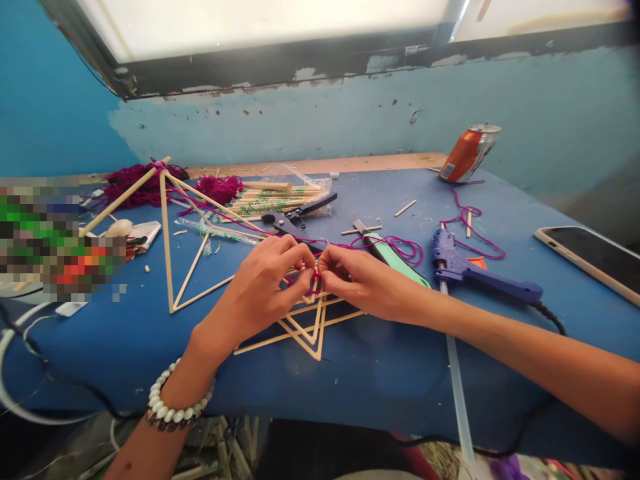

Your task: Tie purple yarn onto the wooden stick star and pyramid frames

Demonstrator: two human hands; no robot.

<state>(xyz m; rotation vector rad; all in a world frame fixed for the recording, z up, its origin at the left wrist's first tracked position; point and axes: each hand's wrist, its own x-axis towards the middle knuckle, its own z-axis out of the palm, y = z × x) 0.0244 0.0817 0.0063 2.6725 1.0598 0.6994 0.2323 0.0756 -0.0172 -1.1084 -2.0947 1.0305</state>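
Observation:
Both hands meet over a star-shaped frame of thin wooden sticks [321,337] lying on the blue table. My left hand [273,277], with a bead bracelet [173,400] at the wrist, pinches magenta yarn [316,285] between thumb and forefinger. From the other side, my right hand [357,277] pinches the same yarn, its fingertips almost touching the left ones. Yarn loops around the sticks right beneath the fingertips; the exact knot is too small to make out. The far part of the star is hidden behind my hands.
A stick pyramid [167,247] stands at left. Behind my hands lie black-handled cutters [287,223], a green-handled tool [395,257] and bagged sticks [280,198]. On the right are a blue glue gun [463,267], a tilted can [467,155] and a phone [595,260].

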